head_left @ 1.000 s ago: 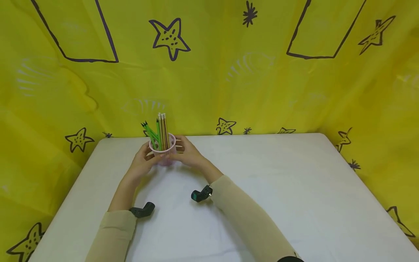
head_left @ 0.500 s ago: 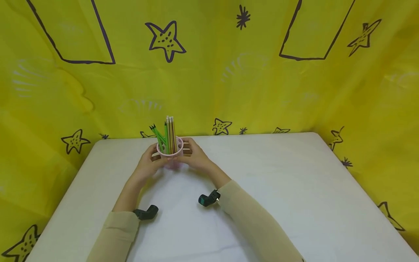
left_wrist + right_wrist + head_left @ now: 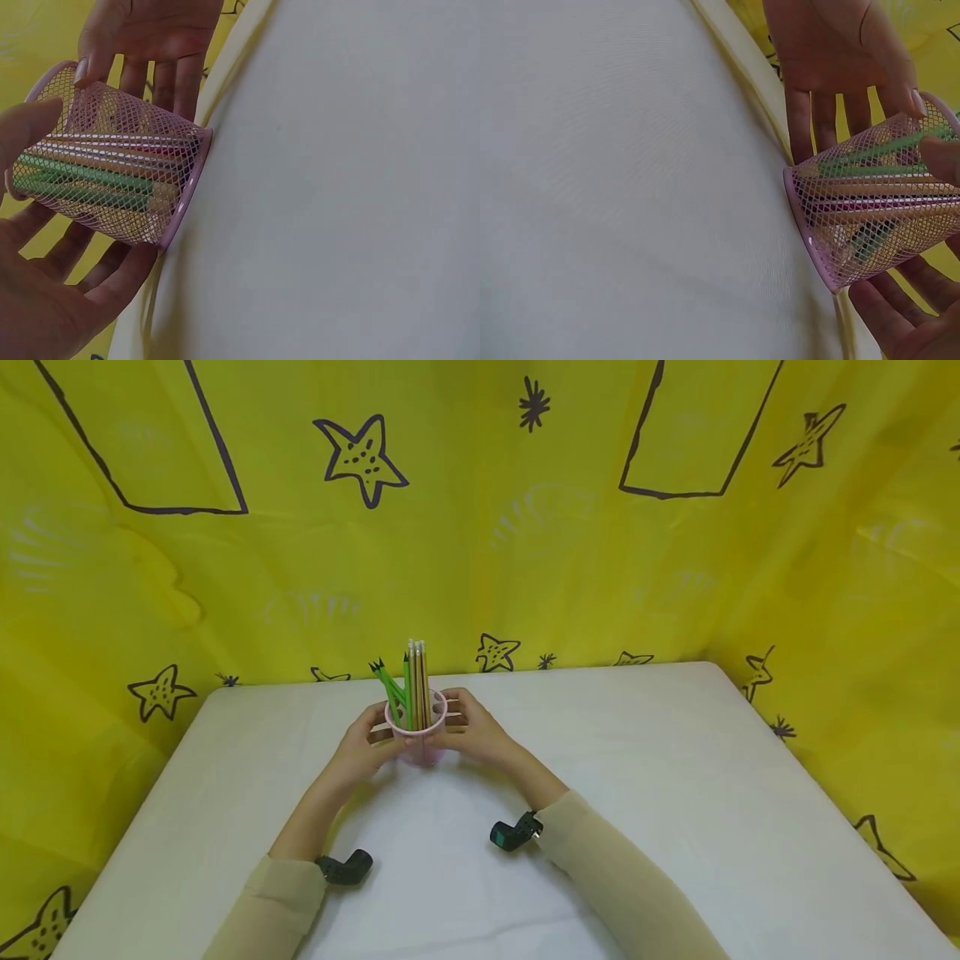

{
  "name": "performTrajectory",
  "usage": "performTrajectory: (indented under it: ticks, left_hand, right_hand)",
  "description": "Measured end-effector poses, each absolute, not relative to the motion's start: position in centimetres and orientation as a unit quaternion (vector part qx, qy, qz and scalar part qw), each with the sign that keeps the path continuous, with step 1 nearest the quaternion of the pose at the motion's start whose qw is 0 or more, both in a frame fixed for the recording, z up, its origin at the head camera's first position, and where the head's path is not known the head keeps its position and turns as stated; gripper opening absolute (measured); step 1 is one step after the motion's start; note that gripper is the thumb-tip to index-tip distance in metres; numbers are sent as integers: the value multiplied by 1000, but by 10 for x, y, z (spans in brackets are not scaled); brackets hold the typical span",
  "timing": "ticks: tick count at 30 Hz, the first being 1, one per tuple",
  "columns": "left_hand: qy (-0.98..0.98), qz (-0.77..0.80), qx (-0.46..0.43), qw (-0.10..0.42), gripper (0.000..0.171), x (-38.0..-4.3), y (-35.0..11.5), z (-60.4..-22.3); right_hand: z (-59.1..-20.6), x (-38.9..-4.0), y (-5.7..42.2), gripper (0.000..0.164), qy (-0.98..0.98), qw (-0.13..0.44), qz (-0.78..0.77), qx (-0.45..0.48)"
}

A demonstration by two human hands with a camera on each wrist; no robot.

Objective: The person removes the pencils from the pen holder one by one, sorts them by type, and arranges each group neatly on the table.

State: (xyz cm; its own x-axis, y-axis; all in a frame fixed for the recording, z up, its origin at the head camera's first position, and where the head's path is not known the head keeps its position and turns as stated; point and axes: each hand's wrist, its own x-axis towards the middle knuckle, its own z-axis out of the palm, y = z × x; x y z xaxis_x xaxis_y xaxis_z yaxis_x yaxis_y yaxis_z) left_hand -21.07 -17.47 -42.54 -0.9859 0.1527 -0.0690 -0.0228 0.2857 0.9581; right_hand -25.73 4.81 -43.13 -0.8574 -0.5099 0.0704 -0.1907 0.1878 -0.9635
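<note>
A pink wire-mesh pencil cup point(image 3: 422, 748) stands upright between both hands, at the far part of the table left of centre. It holds several pencils point(image 3: 417, 685), some green with dark tips up, others striped with pale eraser ends up. My left hand point(image 3: 365, 745) grips the cup's left side, thumb across the front near the rim. From the other side my right hand point(image 3: 480, 731) grips it, its thumb close to the left one. In the left wrist view the mesh cup point(image 3: 112, 161) shows the pencils through its wall, with fingers spread around it.
White cloth covers the table point(image 3: 600, 760), its far edge running close to a yellow curtain point(image 3: 450, 568) printed with starfish. A dark wrist camera point(image 3: 347, 867) sits on the left wrist and another wrist camera point(image 3: 516, 832) on the right.
Both hands have brought the pencil cup to the right and a little nearer, with the pencils in it. The head view has also shifted slightly.
</note>
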Motion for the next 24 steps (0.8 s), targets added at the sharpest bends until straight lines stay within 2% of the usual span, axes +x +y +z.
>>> performTrajectory:
  ticks: [17,24]
  left_hand:
    - [784,605,97,103,72,-204,-144,-431]
    - [780,606,108,113,71,-202,-135,-430]
  right_hand:
    - [-428,-241,96,70,775,137,-575,-225]
    - [-425,-237,112,66,775,157,-566,-232]
